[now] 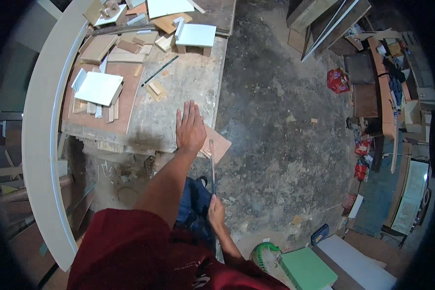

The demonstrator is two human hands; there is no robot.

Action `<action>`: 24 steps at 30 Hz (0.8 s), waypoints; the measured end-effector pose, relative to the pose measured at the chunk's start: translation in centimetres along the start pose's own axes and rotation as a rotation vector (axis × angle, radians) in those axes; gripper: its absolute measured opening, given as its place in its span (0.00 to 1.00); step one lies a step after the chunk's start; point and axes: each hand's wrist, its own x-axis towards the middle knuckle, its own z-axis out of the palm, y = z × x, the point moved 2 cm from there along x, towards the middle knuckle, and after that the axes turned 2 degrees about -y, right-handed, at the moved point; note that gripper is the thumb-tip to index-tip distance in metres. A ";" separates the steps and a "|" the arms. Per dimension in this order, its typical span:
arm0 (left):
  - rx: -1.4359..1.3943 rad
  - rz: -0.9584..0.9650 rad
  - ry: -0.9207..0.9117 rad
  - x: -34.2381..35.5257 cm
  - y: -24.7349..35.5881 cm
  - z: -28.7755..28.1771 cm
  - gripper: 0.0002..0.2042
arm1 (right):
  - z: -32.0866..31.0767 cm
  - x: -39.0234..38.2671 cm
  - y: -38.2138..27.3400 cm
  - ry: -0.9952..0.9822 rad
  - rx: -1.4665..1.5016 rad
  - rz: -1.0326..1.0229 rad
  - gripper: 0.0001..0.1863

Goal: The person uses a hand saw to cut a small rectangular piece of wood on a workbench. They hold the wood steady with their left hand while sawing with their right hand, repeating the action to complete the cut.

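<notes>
Stained floor point(275, 121) spreads across the centre of the frame beside a bench point(193, 99) at upper left. At its near corner, mid-frame, a worker's left hand point(191, 129) lies flat, fingers extended, over a thin board point(220, 144), apparently pinning it down. The board juts past the bench, probably giving the long tool point(212, 162) room at its edge. The right hand point(216, 212), below, is closed around the tool's lower end; whether its tip touches the board cannot be told. Red boxes point(338, 80) sit at upper right and right, their contents unclear.
</notes>
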 end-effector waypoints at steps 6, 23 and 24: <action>-0.006 -0.002 -0.004 -1.3 0.0 0.0 0.23 | -0.2 5.1 -5.5 -0.091 -0.007 0.054 0.20; 0.048 0.009 -0.005 -0.6 0.0 -0.9 0.22 | 2.1 3.3 -3.2 -0.010 0.045 0.030 0.19; 0.038 0.008 0.001 -0.4 0.3 -0.7 0.22 | 1.9 6.1 -5.0 0.009 0.042 0.022 0.18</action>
